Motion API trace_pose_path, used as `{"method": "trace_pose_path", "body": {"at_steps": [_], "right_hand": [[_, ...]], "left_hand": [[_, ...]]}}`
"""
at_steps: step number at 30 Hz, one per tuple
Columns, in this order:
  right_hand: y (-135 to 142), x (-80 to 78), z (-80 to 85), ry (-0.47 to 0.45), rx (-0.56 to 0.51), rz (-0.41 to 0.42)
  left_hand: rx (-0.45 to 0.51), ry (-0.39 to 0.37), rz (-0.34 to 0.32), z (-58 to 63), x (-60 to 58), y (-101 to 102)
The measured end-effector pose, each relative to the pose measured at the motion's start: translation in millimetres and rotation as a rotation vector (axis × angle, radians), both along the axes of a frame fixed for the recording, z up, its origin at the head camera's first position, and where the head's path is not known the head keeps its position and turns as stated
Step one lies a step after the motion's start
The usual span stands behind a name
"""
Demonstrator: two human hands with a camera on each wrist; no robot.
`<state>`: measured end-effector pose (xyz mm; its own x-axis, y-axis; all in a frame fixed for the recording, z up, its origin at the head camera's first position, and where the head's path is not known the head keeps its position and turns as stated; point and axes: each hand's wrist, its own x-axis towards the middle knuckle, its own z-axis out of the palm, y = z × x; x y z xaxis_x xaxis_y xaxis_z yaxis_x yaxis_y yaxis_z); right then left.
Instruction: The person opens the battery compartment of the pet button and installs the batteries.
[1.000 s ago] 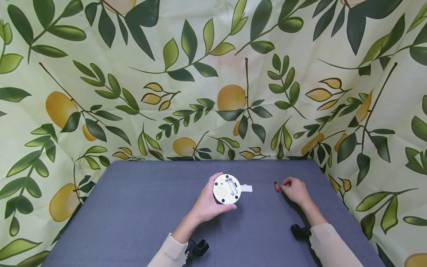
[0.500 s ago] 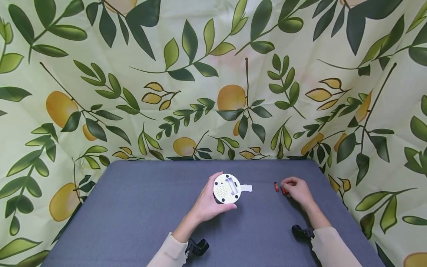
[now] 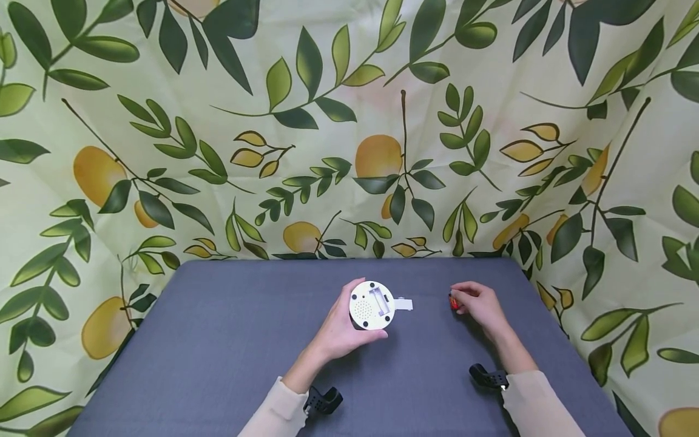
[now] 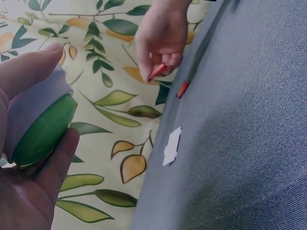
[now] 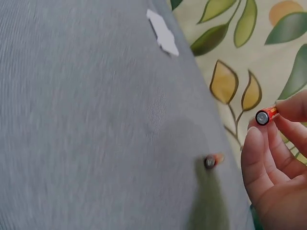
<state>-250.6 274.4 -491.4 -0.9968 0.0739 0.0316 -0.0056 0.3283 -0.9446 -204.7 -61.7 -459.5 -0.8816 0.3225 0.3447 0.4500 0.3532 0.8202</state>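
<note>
My left hand (image 3: 335, 331) holds a round white device (image 3: 367, 313), fingers and thumb around its sides. Its flat face shows an open battery compartment, dark round feet and a patch of small holes; the left wrist view shows a green part (image 4: 48, 127) on its other side. Farther right, my right hand (image 3: 485, 308) pinches a red battery (image 5: 267, 115) between thumb and fingers, one flat end showing. A second red battery (image 5: 213, 160) lies on the table below that hand. A white battery cover (image 3: 404, 304) lies on the cloth, just right of the device in the head view.
A grey-blue cloth covers the table (image 3: 246, 340). Behind it and at the sides hangs a curtain (image 3: 327, 139) printed with leaves and fruit. Each wrist wears a black camera mount, the left one (image 3: 323, 400) and the right one (image 3: 488, 376) close above the table.
My right hand has lifted one battery from the table and moved slightly left with it, over the other battery. The left hand and the device stay nearly still.
</note>
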Motion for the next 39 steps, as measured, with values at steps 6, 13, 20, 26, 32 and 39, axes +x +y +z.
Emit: {"method": "trace_pose_path", "body": {"at_steps": [6,13,20,26,32,39], "right_hand": [[-12.6,2.1,9.1,0.022,-0.049,0.028],[-26.1,4.8,18.7,0.049,-0.145,0.039],[-37.9,9.1,24.7,0.048,-0.159,0.045],[-46.2,11.3,30.2,0.066,-0.168,0.061],[-55.0,14.6,37.0,0.085,-0.193,0.065],[-64.0,17.8,42.0,0.105,-0.214,0.073]], "left_hand": [[-0.003,0.018,-0.005,-0.7,-1.6,-0.1],[0.001,0.005,0.000,-0.8,-1.3,-0.3],[0.001,0.011,-0.001,-1.7,-0.5,-0.6],[0.004,0.016,-0.008,-0.5,-0.9,-0.2],[0.000,0.012,-0.004,0.6,-1.0,0.1],[-0.003,-0.014,0.000,0.3,-0.5,0.4]]}}
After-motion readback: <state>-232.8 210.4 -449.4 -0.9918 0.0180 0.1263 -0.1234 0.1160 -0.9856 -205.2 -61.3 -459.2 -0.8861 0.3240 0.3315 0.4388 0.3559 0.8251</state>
